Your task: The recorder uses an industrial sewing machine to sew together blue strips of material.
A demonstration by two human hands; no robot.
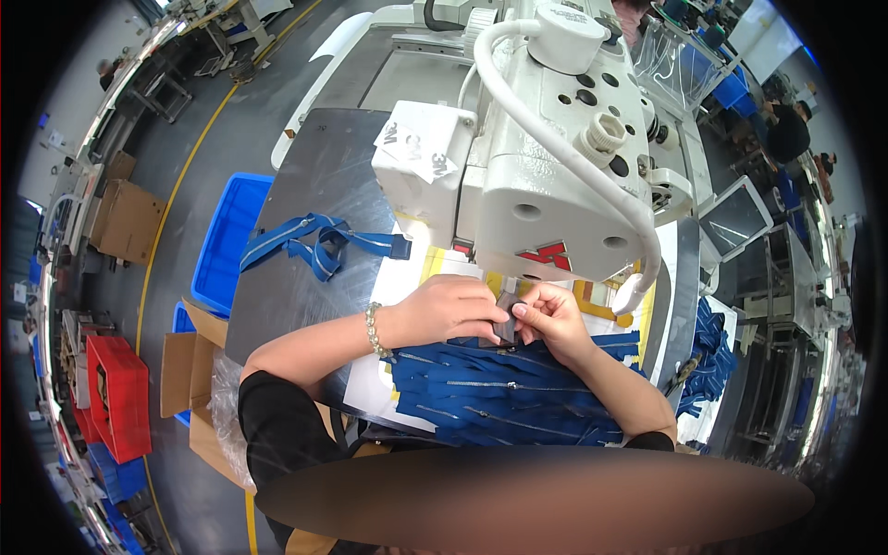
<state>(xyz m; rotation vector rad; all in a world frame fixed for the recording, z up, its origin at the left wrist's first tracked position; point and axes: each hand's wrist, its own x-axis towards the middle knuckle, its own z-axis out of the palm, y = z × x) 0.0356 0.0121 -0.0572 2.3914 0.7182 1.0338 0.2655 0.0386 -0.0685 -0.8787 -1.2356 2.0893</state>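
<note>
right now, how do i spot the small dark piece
Find the big white machine, then look just below its head, where the left hand and right hand meet. The small dark piece is at their fingertips. It is brownish-grey, unlike the blue zippers spread below.

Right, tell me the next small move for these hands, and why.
Probably ease the small dark piece slightly toward the white sewing machine: the left hand and right hand both pinch it just in front of the machine, with blue zippers spread nearer the body.
</note>
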